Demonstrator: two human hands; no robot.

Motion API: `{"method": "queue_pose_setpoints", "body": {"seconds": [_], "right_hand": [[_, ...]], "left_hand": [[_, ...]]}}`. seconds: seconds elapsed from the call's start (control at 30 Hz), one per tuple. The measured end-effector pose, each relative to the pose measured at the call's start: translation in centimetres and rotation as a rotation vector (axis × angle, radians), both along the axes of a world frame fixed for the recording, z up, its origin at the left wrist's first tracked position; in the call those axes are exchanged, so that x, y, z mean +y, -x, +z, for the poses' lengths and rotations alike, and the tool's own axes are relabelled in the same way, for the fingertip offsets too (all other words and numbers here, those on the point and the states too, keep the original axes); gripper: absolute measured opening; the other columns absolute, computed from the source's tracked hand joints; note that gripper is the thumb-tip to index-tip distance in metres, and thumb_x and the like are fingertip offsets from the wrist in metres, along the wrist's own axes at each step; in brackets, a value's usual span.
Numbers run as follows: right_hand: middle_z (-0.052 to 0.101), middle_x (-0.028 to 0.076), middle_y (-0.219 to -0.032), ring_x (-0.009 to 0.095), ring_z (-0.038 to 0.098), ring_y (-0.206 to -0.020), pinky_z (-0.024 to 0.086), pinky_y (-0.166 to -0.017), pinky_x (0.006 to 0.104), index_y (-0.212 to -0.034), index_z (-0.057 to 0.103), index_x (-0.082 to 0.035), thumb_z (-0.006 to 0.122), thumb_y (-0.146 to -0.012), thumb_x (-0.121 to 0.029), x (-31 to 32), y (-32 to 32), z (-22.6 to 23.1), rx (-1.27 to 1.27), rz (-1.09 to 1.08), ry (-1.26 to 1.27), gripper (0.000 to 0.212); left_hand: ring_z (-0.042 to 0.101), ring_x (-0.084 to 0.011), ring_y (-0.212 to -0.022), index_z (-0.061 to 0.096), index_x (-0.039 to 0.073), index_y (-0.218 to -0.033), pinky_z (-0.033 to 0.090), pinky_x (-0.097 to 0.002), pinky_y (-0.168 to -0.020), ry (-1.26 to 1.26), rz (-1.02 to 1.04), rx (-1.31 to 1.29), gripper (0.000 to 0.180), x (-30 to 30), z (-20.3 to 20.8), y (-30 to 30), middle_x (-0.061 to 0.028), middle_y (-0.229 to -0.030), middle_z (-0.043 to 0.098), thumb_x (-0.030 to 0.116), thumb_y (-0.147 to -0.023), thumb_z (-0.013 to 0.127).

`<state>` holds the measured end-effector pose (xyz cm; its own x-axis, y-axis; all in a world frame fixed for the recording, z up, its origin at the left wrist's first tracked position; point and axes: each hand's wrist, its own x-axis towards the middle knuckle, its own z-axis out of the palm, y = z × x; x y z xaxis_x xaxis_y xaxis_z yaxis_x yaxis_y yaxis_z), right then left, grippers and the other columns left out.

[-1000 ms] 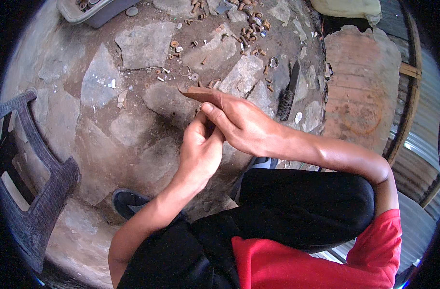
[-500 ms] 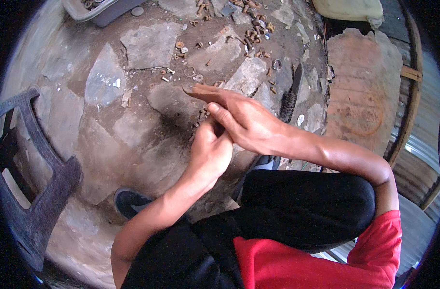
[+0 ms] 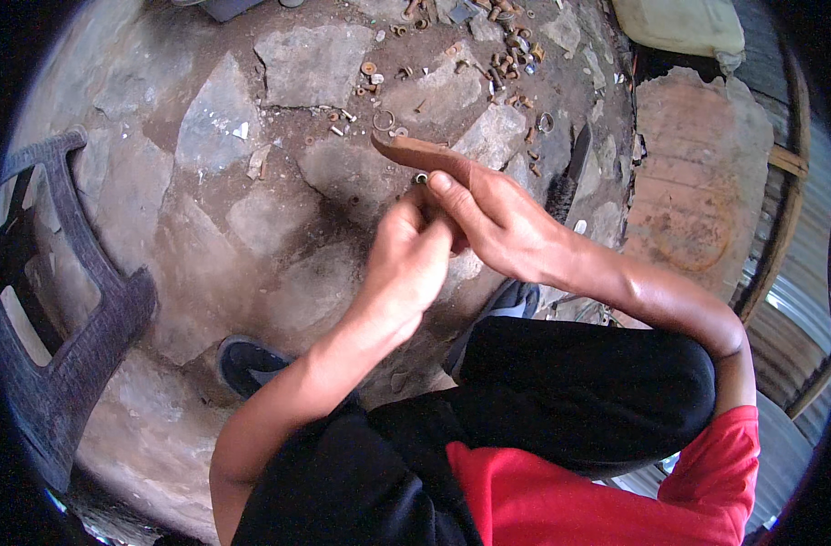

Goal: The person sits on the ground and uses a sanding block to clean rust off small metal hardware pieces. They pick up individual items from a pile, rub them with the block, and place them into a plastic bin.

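Note:
My right hand [image 3: 502,218] grips a flat, rusty brown metal strip [image 3: 406,150] that sticks out to the upper left over the stone floor. My left hand [image 3: 411,259] is closed just below and against the right hand, its fingertips at the strip where a small round nut or washer [image 3: 421,178] sits. What the left fingers pinch is too small to make out. Both forearms come up from my crouched legs in black trousers.
Rusty nuts, bolts and washers [image 3: 488,55] lie scattered on the flagstone floor [image 3: 306,64] ahead. A dark plastic chair part [image 3: 79,318] lies at left. A knife-like dark tool [image 3: 570,168] and a reddish slab [image 3: 698,173] are at right. My shoe [image 3: 247,364] is below.
Both hands have stayed joined on the strip while the view shifted slightly; the left fingers worked at the small part near the strip.

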<state>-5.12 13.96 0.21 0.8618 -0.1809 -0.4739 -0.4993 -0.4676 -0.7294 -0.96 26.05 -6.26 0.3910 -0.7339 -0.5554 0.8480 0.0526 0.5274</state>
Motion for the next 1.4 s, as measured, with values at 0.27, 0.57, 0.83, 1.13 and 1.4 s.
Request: {"method": "queue_pose_setpoints", "body": {"seconds": [0.27,0.57,0.83,1.13,1.4], "right_hand": [[0.063,0.02,-0.113,0.021,0.061,-0.098,0.049,-0.09,0.0347,-0.142,0.041,-0.003,0.032,-0.106,-0.032,-0.3,0.3,0.2,-0.021,-0.108,-0.189,0.047],[0.062,0.02,-0.118,0.026,0.058,-0.112,0.043,-0.099,0.0386,-0.14,0.043,-0.002,0.03,-0.106,-0.032,-0.9,0.5,-0.4,-0.11,-0.076,-0.088,0.047],[0.06,0.024,-0.122,0.035,0.058,-0.116,0.044,-0.1,0.0425,-0.135,0.048,-0.001,0.037,-0.104,-0.026,-0.6,-0.4,0.9,-0.09,-0.019,-0.014,0.042],[0.061,0.024,-0.119,0.04,0.062,-0.105,0.048,-0.094,0.0444,-0.133,0.05,-0.004,0.038,-0.103,-0.025,-0.4,-0.8,1.2,-0.138,0.043,0.047,0.039],[0.062,0.022,-0.119,0.03,0.06,-0.114,0.045,-0.099,0.0387,-0.135,0.051,-0.005,0.033,-0.105,-0.029,-0.7,-0.9,0.9,-0.09,-0.044,-0.061,0.042]], "left_hand": [[0.051,-0.0069,-0.07,0.056,0.003,-0.094,0.044,-0.0244,-0.064,0.003,-0.009,-0.109,0.012,-0.2,0.7,-0.4,0.0006,-0.077,0.056,0.014,-0.099,0.055],[0.051,-0.0077,-0.07,0.057,0.001,-0.092,0.043,-0.0248,-0.063,-0.044,0.014,-0.34,0.02,-0.6,-1.2,-2.1,-0.0008,-0.076,0.058,0.02,-0.099,0.055],[0.051,-0.0075,-0.071,0.059,0.0,-0.101,0.044,-0.0265,-0.066,-0.084,0.028,-0.284,0.019,-0.4,-1.3,-2.6,-0.0016,-0.081,0.06,0.016,-0.1,0.049],[0.058,-0.0122,-0.076,0.059,-0.003,-0.106,0.047,-0.028,-0.07,-0.041,0.112,-0.308,0.019,-0.6,-1.3,-2.5,-0.0084,-0.087,0.064,0.013,-0.098,0.053],[0.054,-0.0108,-0.07,0.056,0.001,-0.094,0.046,-0.0289,-0.067,-0.059,0.103,-0.516,0.01,-0.8,-0.6,-1.8,-0.0064,-0.077,0.06,0.01,-0.096,0.057]]}}
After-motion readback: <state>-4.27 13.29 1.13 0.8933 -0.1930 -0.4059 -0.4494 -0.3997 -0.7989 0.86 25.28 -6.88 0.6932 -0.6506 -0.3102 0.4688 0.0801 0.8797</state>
